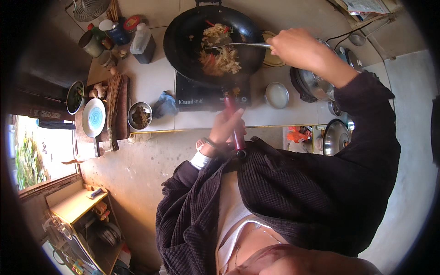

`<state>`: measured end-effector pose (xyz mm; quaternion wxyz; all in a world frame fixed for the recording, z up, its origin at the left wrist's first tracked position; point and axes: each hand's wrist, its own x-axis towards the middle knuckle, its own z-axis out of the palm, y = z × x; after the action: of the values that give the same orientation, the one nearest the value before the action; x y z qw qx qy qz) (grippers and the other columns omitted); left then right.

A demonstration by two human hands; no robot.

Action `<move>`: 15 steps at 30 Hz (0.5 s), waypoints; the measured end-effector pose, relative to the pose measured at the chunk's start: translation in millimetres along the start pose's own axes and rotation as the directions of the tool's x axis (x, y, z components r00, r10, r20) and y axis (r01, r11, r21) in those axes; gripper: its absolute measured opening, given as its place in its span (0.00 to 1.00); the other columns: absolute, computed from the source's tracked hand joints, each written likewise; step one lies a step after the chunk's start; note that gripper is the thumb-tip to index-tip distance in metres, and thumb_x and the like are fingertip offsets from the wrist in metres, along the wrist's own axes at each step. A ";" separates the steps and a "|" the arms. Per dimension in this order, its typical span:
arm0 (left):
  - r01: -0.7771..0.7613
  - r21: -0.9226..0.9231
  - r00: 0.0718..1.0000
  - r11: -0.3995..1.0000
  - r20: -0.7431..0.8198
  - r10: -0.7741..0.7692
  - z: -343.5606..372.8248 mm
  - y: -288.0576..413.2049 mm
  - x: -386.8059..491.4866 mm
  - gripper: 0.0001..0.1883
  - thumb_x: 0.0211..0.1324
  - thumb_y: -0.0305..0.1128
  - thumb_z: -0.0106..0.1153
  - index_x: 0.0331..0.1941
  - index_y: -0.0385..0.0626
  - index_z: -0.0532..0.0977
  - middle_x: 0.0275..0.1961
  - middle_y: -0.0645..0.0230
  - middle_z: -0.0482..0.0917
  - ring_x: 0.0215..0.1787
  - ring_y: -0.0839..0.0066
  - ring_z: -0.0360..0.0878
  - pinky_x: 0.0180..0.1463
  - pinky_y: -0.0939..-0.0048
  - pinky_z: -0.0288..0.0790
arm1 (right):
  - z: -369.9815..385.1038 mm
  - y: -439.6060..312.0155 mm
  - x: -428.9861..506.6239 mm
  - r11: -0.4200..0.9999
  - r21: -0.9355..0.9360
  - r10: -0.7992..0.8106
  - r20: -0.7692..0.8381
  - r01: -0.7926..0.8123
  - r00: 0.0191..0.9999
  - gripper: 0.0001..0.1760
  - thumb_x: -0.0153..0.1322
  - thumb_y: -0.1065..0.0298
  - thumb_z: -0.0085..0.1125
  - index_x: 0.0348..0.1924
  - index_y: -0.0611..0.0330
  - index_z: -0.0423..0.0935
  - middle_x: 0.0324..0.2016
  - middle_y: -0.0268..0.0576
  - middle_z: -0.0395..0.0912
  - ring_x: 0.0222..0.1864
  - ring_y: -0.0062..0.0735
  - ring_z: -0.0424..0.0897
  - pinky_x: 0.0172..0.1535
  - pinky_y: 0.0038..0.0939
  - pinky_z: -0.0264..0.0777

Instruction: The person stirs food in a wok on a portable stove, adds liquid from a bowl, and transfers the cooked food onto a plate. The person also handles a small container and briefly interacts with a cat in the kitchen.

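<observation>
My left hand [225, 125] is wrapped around the red handle [237, 134] of a black wok [182, 48]. The wok rests on a black induction cooker [190, 96], its near side covering part of the cooker. In my right hand [297, 46] is a metal spatula [247, 44], held from the right side. Its blade reaches into shredded food with red pepper pieces [220, 62] in the middle of the wok; the blade's tip is partly hidden by the food.
Left of the cooker are a blue cloth [165, 105], a metal bowl of chopped food [140, 116] and a cutting board [122, 120] with a plate [93, 117] and a knife [97, 146]. A dark-liquid jug [142, 44] stands behind. To the right are a small bowl [277, 95] and metal pots [314, 84].
</observation>
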<state>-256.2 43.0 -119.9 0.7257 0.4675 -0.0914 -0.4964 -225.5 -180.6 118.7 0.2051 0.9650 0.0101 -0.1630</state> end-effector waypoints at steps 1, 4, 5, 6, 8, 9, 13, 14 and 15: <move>0.001 0.012 1.000 1.000 0.009 -0.001 0.6 -0.6 1.3 0.19 0.69 0.47 0.61 0.43 0.41 0.72 0.28 0.65 0.81 0.25 0.76 0.81 0.31 0.74 0.77 | 1.0 5.2 -4.5 0.999 0.034 -0.016 0.037 0.015 0.999 0.13 0.74 0.58 0.60 0.43 0.57 0.83 0.32 0.52 0.85 0.38 0.57 0.84 0.44 0.51 0.77; -0.004 0.020 1.000 1.000 0.005 0.004 1.7 -2.6 -1.2 0.19 0.69 0.47 0.61 0.42 0.41 0.72 0.28 0.66 0.81 0.24 0.75 0.81 0.31 0.74 0.76 | -20.0 24.6 -31.6 0.971 0.229 -0.086 0.055 0.072 0.995 0.15 0.71 0.58 0.63 0.48 0.54 0.84 0.34 0.52 0.85 0.39 0.57 0.84 0.45 0.52 0.75; -0.010 0.025 1.000 1.000 -0.002 0.010 -0.2 -2.8 -1.4 0.19 0.69 0.47 0.61 0.42 0.41 0.72 0.28 0.66 0.81 0.24 0.75 0.81 0.30 0.74 0.76 | -35.9 34.9 -35.0 0.978 0.198 -0.089 0.124 0.064 0.988 0.14 0.69 0.59 0.64 0.45 0.54 0.86 0.33 0.53 0.85 0.38 0.55 0.83 0.43 0.51 0.74; -0.013 0.033 1.000 0.999 -0.010 0.013 -2.5 -3.0 -1.1 0.19 0.69 0.47 0.61 0.43 0.41 0.72 0.28 0.66 0.81 0.24 0.75 0.81 0.30 0.74 0.76 | -57.6 38.7 -39.2 0.983 0.183 -0.013 0.162 -0.017 0.987 0.13 0.69 0.60 0.65 0.44 0.55 0.86 0.33 0.53 0.84 0.38 0.54 0.83 0.43 0.50 0.74; -0.009 0.036 1.000 0.999 -0.023 0.010 -3.1 -4.2 -1.6 0.19 0.70 0.47 0.60 0.43 0.41 0.72 0.27 0.66 0.81 0.24 0.75 0.81 0.30 0.74 0.76 | -72.8 39.4 -32.1 0.996 0.050 0.065 0.244 -0.080 0.968 0.12 0.68 0.61 0.65 0.41 0.56 0.87 0.31 0.52 0.84 0.38 0.53 0.83 0.43 0.47 0.75; -0.005 0.032 1.000 0.999 -0.022 0.006 -2.3 -3.6 -0.9 0.19 0.70 0.47 0.60 0.43 0.40 0.72 0.27 0.66 0.81 0.24 0.75 0.81 0.30 0.74 0.76 | -67.6 39.8 -25.1 0.994 0.083 0.055 0.209 -0.074 0.976 0.12 0.68 0.61 0.65 0.40 0.56 0.86 0.31 0.51 0.85 0.38 0.53 0.83 0.43 0.46 0.75; 0.015 0.008 1.000 1.000 -0.016 -0.015 3.8 0.5 -2.9 0.19 0.70 0.47 0.60 0.44 0.39 0.73 0.28 0.66 0.81 0.24 0.74 0.81 0.30 0.74 0.76 | -32.2 45.2 -13.2 0.977 0.207 0.044 0.031 -0.050 0.999 0.13 0.67 0.60 0.66 0.41 0.54 0.87 0.29 0.47 0.85 0.37 0.49 0.85 0.42 0.45 0.76; 0.018 0.015 1.000 1.000 -0.021 -0.018 3.9 0.3 -2.7 0.19 0.70 0.47 0.60 0.45 0.39 0.73 0.28 0.65 0.81 0.24 0.74 0.81 0.30 0.74 0.76 | -40.1 51.4 -14.4 0.982 0.174 0.058 0.056 -0.067 0.997 0.13 0.67 0.60 0.66 0.42 0.54 0.87 0.29 0.46 0.85 0.37 0.48 0.85 0.42 0.45 0.76; 0.021 0.017 0.999 1.000 -0.035 -0.020 3.4 -0.7 -3.3 0.20 0.70 0.47 0.60 0.45 0.39 0.72 0.28 0.65 0.81 0.24 0.74 0.81 0.30 0.74 0.76 | -53.9 55.0 -14.1 0.987 0.140 0.064 0.080 -0.074 0.995 0.14 0.67 0.60 0.66 0.43 0.54 0.87 0.29 0.46 0.86 0.38 0.47 0.85 0.42 0.45 0.77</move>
<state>-260.2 43.6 -117.4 0.7179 0.4834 -0.0784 -0.4947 -217.4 -208.8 191.4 0.1414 0.9701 -0.0427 -0.1924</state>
